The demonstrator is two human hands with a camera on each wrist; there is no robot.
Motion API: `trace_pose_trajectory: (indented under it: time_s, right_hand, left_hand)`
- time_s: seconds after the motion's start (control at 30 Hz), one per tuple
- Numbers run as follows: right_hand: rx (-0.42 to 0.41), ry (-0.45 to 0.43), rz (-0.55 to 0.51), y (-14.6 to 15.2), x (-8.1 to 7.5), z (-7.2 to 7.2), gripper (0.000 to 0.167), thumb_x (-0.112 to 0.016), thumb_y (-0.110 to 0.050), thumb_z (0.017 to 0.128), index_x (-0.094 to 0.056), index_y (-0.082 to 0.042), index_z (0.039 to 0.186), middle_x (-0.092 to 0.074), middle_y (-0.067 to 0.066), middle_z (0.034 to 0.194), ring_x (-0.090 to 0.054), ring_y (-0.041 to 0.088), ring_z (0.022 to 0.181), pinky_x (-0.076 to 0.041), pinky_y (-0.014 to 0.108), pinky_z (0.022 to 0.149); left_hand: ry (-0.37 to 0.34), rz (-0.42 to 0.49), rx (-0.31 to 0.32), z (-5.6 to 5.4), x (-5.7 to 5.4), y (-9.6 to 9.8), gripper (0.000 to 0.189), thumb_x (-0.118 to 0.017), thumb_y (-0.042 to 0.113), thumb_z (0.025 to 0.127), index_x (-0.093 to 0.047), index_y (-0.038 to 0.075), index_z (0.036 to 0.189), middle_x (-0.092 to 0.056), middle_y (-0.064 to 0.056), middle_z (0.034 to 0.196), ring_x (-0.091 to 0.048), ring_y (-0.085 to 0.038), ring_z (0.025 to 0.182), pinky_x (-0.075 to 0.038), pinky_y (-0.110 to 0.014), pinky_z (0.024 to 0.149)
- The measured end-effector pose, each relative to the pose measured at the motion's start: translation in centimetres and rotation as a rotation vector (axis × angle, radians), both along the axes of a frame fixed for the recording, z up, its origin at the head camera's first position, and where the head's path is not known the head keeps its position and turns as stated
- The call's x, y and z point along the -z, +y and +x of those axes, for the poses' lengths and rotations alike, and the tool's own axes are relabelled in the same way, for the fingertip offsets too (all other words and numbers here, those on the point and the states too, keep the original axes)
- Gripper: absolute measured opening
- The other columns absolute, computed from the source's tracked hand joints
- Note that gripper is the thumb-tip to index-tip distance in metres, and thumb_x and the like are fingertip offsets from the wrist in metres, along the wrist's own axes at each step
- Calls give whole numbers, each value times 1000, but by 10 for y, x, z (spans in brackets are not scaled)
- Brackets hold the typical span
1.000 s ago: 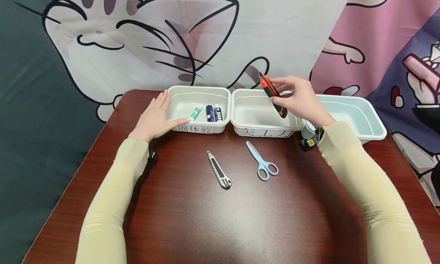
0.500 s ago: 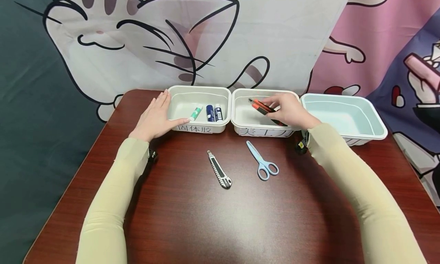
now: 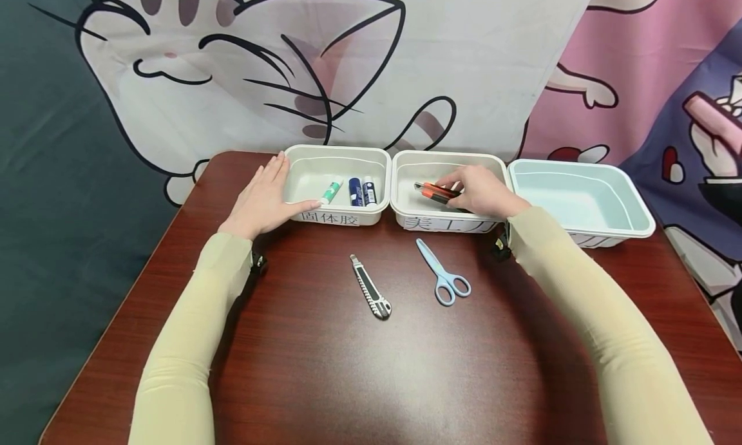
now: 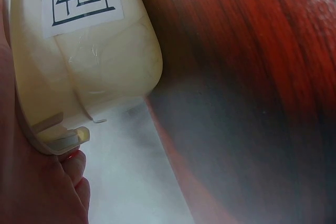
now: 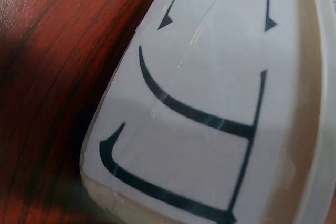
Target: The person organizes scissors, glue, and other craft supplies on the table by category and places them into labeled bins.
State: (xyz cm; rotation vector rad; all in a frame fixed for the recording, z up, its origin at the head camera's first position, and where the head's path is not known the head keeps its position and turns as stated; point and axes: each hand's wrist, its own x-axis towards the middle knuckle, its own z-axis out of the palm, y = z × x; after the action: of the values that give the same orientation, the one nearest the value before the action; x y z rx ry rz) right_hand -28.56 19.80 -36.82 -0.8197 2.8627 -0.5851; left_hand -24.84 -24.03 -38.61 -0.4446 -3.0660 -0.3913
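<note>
My right hand [image 3: 480, 190] reaches into the middle white bin [image 3: 417, 223] and grips orange-and-black utility knives [image 3: 436, 193], seemingly two side by side. Its fingers cover their rear ends. My left hand [image 3: 259, 197] rests with straight fingers along the left side of the left white bin [image 3: 371, 218], the thumb at its front rim. That bin holds a green glue stick [image 3: 331, 192] and two blue ones [image 3: 355, 192]. The left wrist view shows part of the hand [image 4: 44, 182] against the bin's edge. In the right wrist view only the middle bin's labelled front [image 5: 210, 103] and the tabletop appear.
On the brown table [image 3: 324, 374] lie a silver-and-black utility knife [image 3: 370, 288] and light blue scissors [image 3: 443, 274], in front of the bins. A pale blue bin [image 3: 580, 197] stands at the right. Printed cloth [image 3: 493, 52] hangs behind the table.
My right hand has lowered the orange-and-black utility knives from above the middle bin down into it. My left hand stays in place.
</note>
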Motion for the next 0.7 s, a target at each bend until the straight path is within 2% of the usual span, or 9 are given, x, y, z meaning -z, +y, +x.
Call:
trace_pose_trajectory:
  time_s: [0.2,0.4,0.6,0.7]
  right_hand:
    - [-12,-12,28,-2,0,-2,45,-80,-4,79,-73,-2,123,-74,14,105,-70,31,100,-52,49,88]
    - [12,-38,9,-3,-2,0,46,-79,-9,84,-69,1,127,-72,17,115,-69,32,106,-50,49,95]
    - [37,-67,-110,-5,-16,6,50,-81,-14,87,-66,4,132,-68,19,126,-67,36,113,-51,48,98]
    - [66,-53,-172,-5,-26,10,52,-81,-17,88,-65,0,134,-67,17,129,-66,34,115,-49,47,101]
  left_hand:
    - [5,-2,0,0,0,0,121,-51,83,86,-9,-3,161,-5,-17,168,-3,-27,155,-2,-42,124]
    - [3,2,4,0,-1,0,121,-50,82,86,-9,-4,161,-4,-18,168,-2,-29,155,1,-40,124]
    - [3,3,4,0,-1,0,122,-50,83,86,-9,-4,161,-5,-18,168,-3,-29,155,-3,-43,124]
    - [8,5,4,0,0,0,123,-50,84,85,-9,-4,161,-5,-17,168,-4,-29,155,-5,-44,124]
